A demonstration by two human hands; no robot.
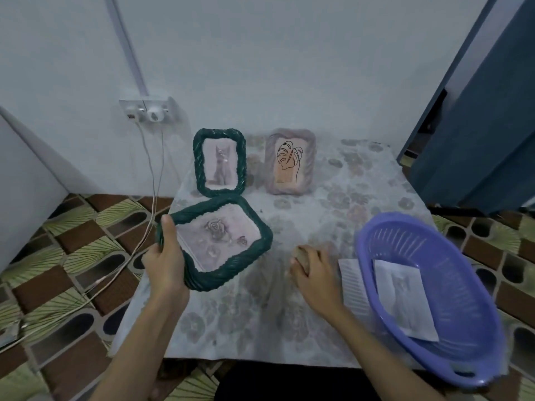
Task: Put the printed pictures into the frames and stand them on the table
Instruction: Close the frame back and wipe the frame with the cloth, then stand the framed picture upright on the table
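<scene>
One left hand (165, 264) grips the green rose frame (217, 244) by its corner at centre-left, tilted off the table (333, 204); a slip could knock over the cat frame (220, 163) standing behind. The right hand (312, 273) rests curled on the cloth, apparently holding nothing, with a spare print (405, 299) in the basket (376, 235) at lower right.

— What sort of place is this?
— A home: patterned floor covering (86, 241), a low table under a floral cloth (333, 198), a wall socket (147, 111) with cables, a blue door (477, 111).
</scene>
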